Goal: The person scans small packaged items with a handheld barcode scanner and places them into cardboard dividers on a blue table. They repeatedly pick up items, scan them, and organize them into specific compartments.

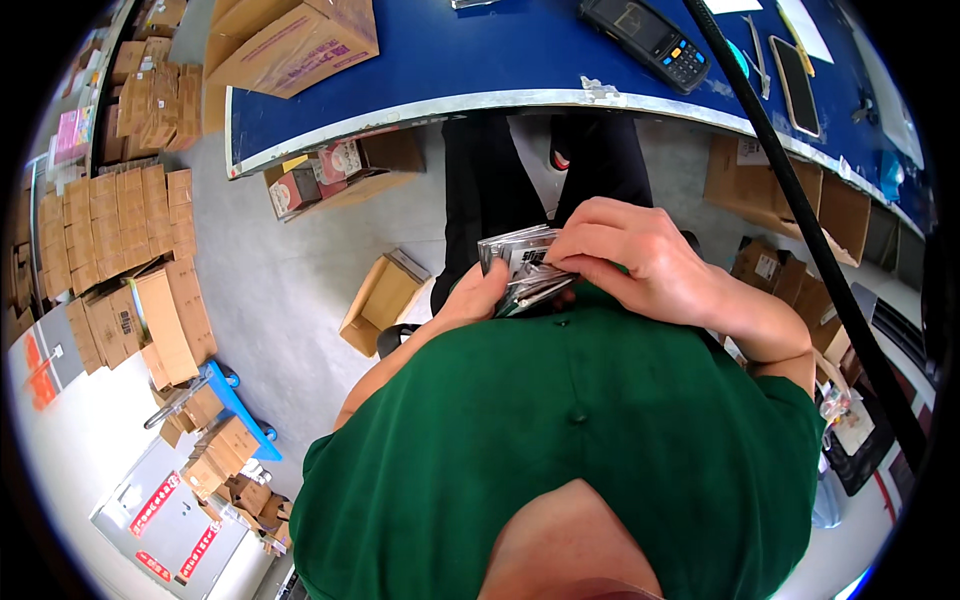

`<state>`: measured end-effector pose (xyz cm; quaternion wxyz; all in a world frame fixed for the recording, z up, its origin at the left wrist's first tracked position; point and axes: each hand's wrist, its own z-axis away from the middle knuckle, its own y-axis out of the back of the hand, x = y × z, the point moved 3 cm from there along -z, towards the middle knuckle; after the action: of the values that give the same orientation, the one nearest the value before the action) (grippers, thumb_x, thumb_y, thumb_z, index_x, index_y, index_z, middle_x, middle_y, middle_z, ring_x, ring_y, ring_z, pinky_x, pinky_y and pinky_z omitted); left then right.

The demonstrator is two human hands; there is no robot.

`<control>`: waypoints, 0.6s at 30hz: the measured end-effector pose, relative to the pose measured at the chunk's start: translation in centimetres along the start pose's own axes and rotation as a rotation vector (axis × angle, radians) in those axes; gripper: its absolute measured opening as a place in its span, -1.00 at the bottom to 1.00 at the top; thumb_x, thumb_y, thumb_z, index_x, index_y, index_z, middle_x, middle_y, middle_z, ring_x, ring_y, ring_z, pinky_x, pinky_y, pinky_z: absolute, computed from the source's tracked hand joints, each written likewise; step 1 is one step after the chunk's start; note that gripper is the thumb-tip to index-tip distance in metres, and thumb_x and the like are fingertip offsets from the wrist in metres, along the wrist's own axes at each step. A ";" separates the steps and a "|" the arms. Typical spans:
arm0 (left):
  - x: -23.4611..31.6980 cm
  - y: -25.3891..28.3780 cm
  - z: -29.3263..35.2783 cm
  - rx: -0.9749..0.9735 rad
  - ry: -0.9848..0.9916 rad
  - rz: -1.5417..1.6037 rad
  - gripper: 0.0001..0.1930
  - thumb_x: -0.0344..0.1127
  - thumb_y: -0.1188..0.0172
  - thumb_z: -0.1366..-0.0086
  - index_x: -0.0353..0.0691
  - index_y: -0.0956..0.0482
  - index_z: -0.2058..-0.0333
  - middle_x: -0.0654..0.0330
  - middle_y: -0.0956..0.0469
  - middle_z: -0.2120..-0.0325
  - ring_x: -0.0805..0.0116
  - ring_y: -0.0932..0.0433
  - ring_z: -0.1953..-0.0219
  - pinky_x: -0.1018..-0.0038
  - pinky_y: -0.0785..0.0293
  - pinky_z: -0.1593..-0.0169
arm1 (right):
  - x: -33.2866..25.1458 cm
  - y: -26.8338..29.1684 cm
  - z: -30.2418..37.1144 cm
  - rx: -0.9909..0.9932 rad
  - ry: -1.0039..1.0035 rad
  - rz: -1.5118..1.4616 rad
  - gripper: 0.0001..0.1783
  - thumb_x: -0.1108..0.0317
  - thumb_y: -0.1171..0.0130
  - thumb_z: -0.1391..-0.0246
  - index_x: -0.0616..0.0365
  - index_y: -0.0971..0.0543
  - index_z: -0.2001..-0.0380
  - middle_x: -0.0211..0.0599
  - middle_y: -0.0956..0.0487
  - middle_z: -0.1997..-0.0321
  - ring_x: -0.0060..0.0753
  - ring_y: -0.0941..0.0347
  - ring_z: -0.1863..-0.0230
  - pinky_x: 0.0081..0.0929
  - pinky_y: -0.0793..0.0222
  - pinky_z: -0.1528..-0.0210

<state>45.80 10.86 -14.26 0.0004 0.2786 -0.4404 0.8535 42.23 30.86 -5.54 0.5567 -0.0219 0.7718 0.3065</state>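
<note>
Close to my chest, over my lap, my left hand (476, 293) is closed around a bundle of thin, shiny silver packets (518, 250) with dark print. Its thumb presses on the front of the bundle, while the other fingers are mostly hidden behind. From the right, my right hand (632, 252) reaches over the bundle, with thumb and fingertips pinched at the packets' right edge. Several packets fan out a little there. How many the right fingertips hold cannot be made out.
Ahead stands a blue table (470, 60) bearing an open cardboard box (300, 50), a handheld scanner (655, 40) and a phone (795, 88). A black pole (780, 150) slants across the right. An open carton (375, 305) sits on the floor. Stacked boxes (120, 225) and a blue trolley (240, 410) stand left.
</note>
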 end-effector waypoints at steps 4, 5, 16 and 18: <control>-1.8 2.3 0.0 0.313 0.076 0.156 -0.23 0.25 -0.09 -0.34 -0.28 -0.26 -0.26 0.07 -0.48 -0.08 0.29 -0.50 -0.09 0.33 -0.42 -0.17 | -0.3 -0.2 -0.3 -0.033 0.066 0.007 -0.78 0.63 -0.34 0.11 0.23 -0.64 0.31 -0.24 -0.55 0.35 -0.21 -0.51 0.36 -0.36 -0.44 0.36; -1.6 1.8 0.3 0.280 0.040 0.140 -0.25 0.21 -0.12 -0.33 -0.28 -0.27 -0.25 0.07 -0.48 -0.09 0.30 -0.49 -0.10 0.33 -0.41 -0.19 | -0.3 -0.3 -0.3 -0.033 0.070 0.006 -0.77 0.62 -0.34 0.11 0.22 -0.64 0.31 -0.24 -0.55 0.35 -0.22 -0.50 0.36 -0.37 -0.44 0.37; -1.8 2.9 0.6 0.140 -0.111 0.011 -0.45 -0.17 -0.20 -0.37 -0.31 -0.31 -0.22 0.14 -0.51 -0.06 0.36 -0.50 -0.06 0.40 -0.39 -0.17 | -0.3 -0.5 -0.6 0.047 0.138 0.173 -0.82 0.57 -0.38 0.12 0.22 -0.61 0.37 -0.25 -0.54 0.37 -0.21 -0.51 0.38 -0.43 -0.46 0.43; -1.5 2.6 0.6 0.125 -0.139 0.021 -0.42 -0.16 -0.24 -0.34 -0.32 -0.31 -0.22 0.15 -0.50 -0.07 0.37 -0.49 -0.07 0.41 -0.39 -0.18 | -0.3 -0.6 -0.4 0.043 0.130 0.184 -0.82 0.57 -0.37 0.12 0.23 -0.61 0.38 -0.23 -0.54 0.36 -0.21 -0.52 0.37 -0.43 -0.48 0.41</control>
<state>46.77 9.16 -16.67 -0.0563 0.3319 -0.3879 0.8580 42.22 30.12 -5.46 0.4754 0.0413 0.8114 0.3375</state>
